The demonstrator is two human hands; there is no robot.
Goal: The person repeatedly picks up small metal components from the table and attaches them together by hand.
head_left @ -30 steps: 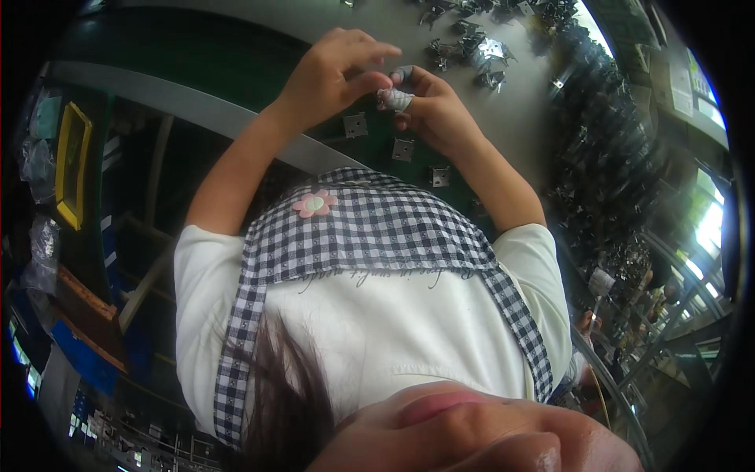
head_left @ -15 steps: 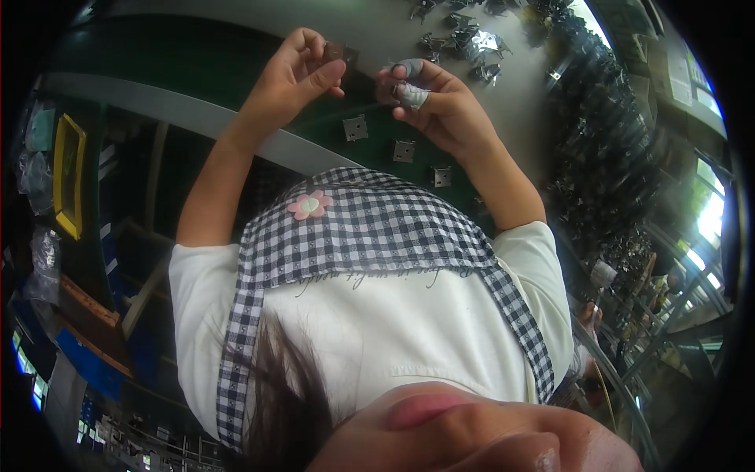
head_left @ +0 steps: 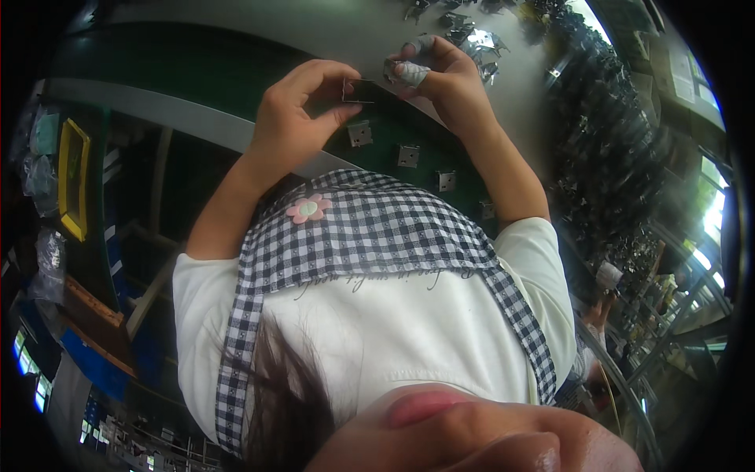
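Observation:
My left hand [head_left: 292, 114] pinches a thin U-shaped metal bracket [head_left: 359, 101] between thumb and fingers, its open side toward the right. Grey tape wraps the thumb and a finger of my right hand [head_left: 456, 82]. Those fingertips are closed on a small shiny metal piece [head_left: 389, 71], mostly hidden by the fingers. Between my hands and the apron lies a slanting row of square metal brackets on the green surface: one bracket [head_left: 360, 134] just below my left fingertips, another bracket [head_left: 408, 156] in the middle, and a third bracket [head_left: 446, 181] near my right forearm.
Loose metal brackets [head_left: 478, 39] lie scattered on the grey tabletop beyond my right hand. A large dark heap of metal parts [head_left: 605, 149] spreads along the right. A yellow frame [head_left: 73, 181] stands at the left. Another person's hand [head_left: 602, 311] shows at the lower right.
My left hand has come nearer my body and rightward, and its bracket now shows edge-on. My right hand has moved slightly away and to the right, its fingers still closed.

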